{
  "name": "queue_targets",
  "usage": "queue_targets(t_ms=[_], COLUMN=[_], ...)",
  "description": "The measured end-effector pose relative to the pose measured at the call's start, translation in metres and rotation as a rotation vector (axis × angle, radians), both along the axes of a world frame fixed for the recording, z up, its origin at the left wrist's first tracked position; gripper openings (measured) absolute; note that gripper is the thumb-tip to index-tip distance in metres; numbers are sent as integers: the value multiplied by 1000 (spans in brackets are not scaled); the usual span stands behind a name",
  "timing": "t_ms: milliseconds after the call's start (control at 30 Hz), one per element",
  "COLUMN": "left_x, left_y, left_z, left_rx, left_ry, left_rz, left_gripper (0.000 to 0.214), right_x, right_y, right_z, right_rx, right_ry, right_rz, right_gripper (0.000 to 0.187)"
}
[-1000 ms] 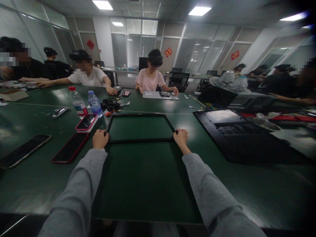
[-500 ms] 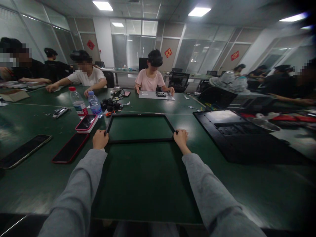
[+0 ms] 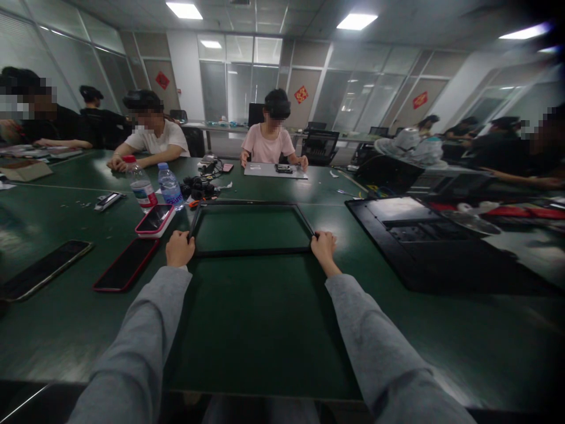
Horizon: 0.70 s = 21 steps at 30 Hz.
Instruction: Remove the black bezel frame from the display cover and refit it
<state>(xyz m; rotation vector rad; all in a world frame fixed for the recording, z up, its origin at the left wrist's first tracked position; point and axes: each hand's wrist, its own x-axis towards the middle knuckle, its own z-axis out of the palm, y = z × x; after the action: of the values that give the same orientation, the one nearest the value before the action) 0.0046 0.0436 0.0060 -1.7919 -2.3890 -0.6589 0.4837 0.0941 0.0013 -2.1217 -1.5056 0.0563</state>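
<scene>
A thin black rectangular frame [image 3: 253, 253], like a screen bezel, is held in front of me above the green table [image 3: 265, 330]; the tabletop shows through its opening. My left hand [image 3: 179, 248] is closed around its left side near the near corner. On the opposite side my right hand [image 3: 325, 251] grips it near the right near corner. Both sets of fingers are curled, and the thumbs lie along the frame. A red-edged phone [image 3: 126, 265] lies just left of my left hand, with a pink-and-white cased phone [image 3: 155, 220] beyond it.
To the right lies a large black panel [image 3: 410, 247]. Two plastic bottles, one red-capped [image 3: 141, 185] and one blue-capped [image 3: 170, 187], stand behind the phones, near a heap of black cables [image 3: 198, 187]. Another dark phone [image 3: 44, 271] rests far left. Several people sit around the table.
The far edge of the frame has risen slightly; my hands stay almost in place. Across the table, the person in white has drawn their hands together, and the person in pink has shifted a grey board slightly left.
</scene>
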Motion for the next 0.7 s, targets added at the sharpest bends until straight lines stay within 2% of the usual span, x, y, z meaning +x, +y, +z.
queue_targets(t_ms=[700], left_x=[-3], left_y=[1], left_z=[-4], left_rx=[-15], left_ry=[18], left_rz=[7], left_gripper=[45], right_x=[-2], right_y=[1], right_z=[-1], right_rx=[-6], right_ry=[-1], right_rz=[-12], right_gripper=[43])
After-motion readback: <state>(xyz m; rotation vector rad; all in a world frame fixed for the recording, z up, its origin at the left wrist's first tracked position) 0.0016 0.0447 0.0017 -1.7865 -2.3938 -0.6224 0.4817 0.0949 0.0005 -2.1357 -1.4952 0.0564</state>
